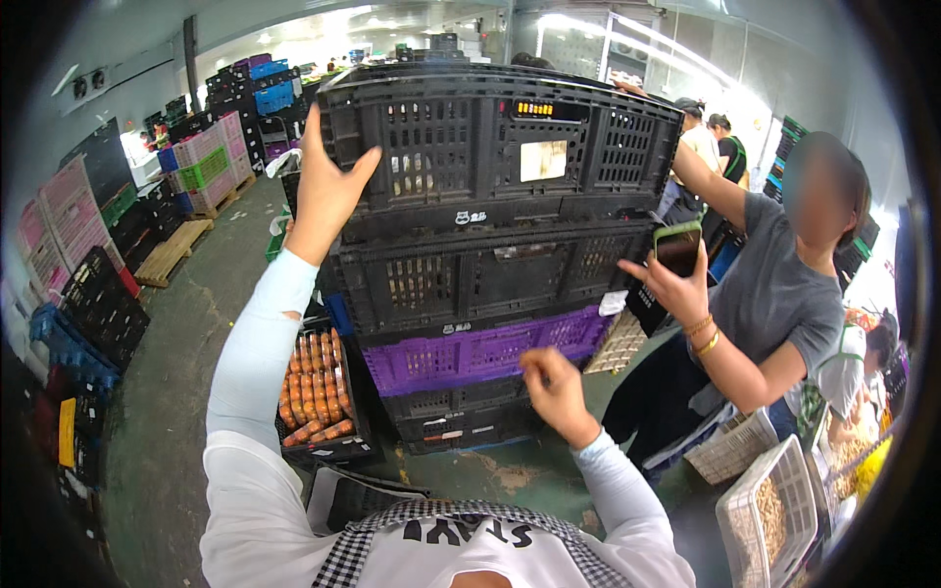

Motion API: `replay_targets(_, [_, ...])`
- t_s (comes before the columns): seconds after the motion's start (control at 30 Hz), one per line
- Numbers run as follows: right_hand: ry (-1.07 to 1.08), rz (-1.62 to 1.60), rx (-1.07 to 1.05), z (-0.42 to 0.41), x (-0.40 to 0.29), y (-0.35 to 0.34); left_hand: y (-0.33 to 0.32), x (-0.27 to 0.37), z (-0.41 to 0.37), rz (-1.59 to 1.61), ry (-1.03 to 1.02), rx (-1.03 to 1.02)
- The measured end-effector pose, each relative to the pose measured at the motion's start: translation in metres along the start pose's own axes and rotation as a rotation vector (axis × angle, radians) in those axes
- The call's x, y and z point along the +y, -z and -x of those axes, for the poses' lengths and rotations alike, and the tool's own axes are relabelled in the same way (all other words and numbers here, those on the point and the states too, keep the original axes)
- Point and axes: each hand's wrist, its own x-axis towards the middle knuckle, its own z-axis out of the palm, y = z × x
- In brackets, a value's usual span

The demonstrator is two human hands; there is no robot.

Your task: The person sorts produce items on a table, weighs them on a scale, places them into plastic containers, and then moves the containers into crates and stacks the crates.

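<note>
A stack of plastic folding crates stands before me. Its top black crate (500,147) has slatted walls and a pale label; packed goods show dimly through the slots. My left hand (331,184) is at that crate's left corner, with one finger along the edge and the thumb across the front. Other fingers of this hand are hidden. Below sits a second black crate (481,275), then a purple crate (492,345), with black crates (463,415) at the bottom. My right hand (556,393) hovers before the purple crate, fingers curled, nothing visible in it.
At right, a person (783,294) holds a phone (678,246) and reaches one hand to the top crate. Orange packages fill a crate (316,382) at left. White baskets (768,507) stand at lower right. A wooden pallet (173,250) lies on the floor.
</note>
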Motion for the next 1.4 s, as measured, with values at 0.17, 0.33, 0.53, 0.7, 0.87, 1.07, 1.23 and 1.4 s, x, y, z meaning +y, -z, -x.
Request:
replay_targets(0.17, [-0.328, -0.212, -0.226, 0.049, 0.048, -0.012, -0.017, -0.053, 0.02, -0.092, 0.259, -0.089])
replay_targets(0.33, [-0.695, -0.3, -0.283, 0.097, 0.076, -0.003, -0.028, -0.024, 0.015, -0.099, 0.142, -0.037])
replay_targets(0.53, [-0.869, -0.448, -0.109, 0.158, 0.089, 0.016, -0.023, -0.033, 0.004, -0.15, 0.082, 0.031])
replay_targets(0.7, [-1.134, -0.447, -0.014, 0.234, 0.072, 0.048, 0.005, -0.053, 0.001, -0.116, 0.018, 0.083])
replay_targets(0.87, [-1.221, -0.389, -0.025, 0.257, 0.055, 0.052, 0.011, -0.035, 0.01, -0.117, 0.108, 0.055])
replay_targets(1.07, [-1.174, -0.302, -0.098, 0.251, 0.04, 0.043, 0.007, -0.03, 0.02, -0.18, 0.065, 0.091])
replay_targets(1.23, [-1.199, -0.294, -0.102, 0.286, 0.024, 0.044, -0.004, -0.026, 0.017, -0.101, 0.087, 0.057])
replay_targets(1.4, [-1.197, -0.168, -0.102, 0.334, -0.007, 0.046, 0.003, -0.05, 0.015, -0.216, 0.033, 0.081])
